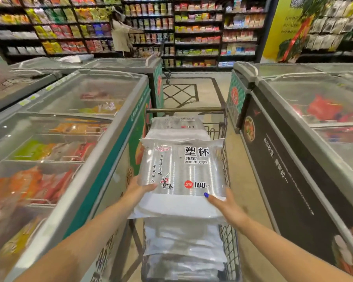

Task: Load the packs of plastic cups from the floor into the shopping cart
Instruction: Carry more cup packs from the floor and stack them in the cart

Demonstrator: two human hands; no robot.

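Freezers (73, 139) on both sides of the aisle, glass lids shut over coloured packets. Between them, cart (225, 159), wire walls, heaped with clear packs (183, 245) of cups. Topmost pack (181, 169) lying flat over the heap, printed "100 pcs". Left hand (138, 189) holding its near left edge, thumb on top; right hand (225, 204) gripping the near right corner, thumb on top.

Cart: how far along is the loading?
Done: several packs already lie stacked in the cart. In hand: the top pack, held at its near end by the left hand and right hand, over the stack. Left: unclear; the floor shown holds no packs.
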